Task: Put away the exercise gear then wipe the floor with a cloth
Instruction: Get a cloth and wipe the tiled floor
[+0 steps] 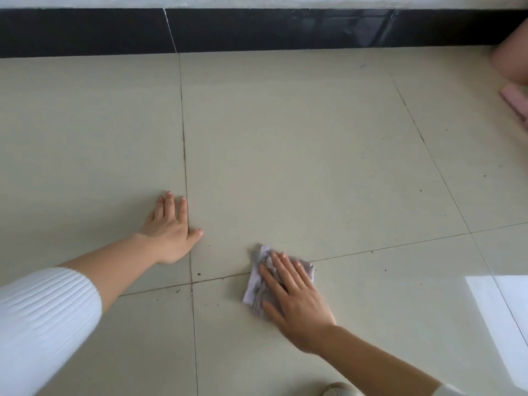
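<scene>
On the pale tiled floor [314, 152], low and near the person, a small crumpled grey-lilac cloth [255, 287] lies across a grout line, just right of where two joints cross; it is bunched rather than folded, its longer side running roughly away from the person. The right hand [297, 298] lies flat on top of it, fingers straight and spread, pressing it to the tile; nothing is pinched. The left hand [168, 232] is well apart, up and to the left, palm down and fingers straight beside the long grout line [184, 138]; it looks like a prop for the body's weight. Between the two hands, near the crossing, dark specks [198, 273] dot the tile; so the dirt lies left of the cloth, and I'd judge a leftward sweep by the right hand would reach it. A black skirting [257, 30] runs along the wall; a blurred pink thing [514, 101] sits at the far right edge, and I cannot tell what it is.
</scene>
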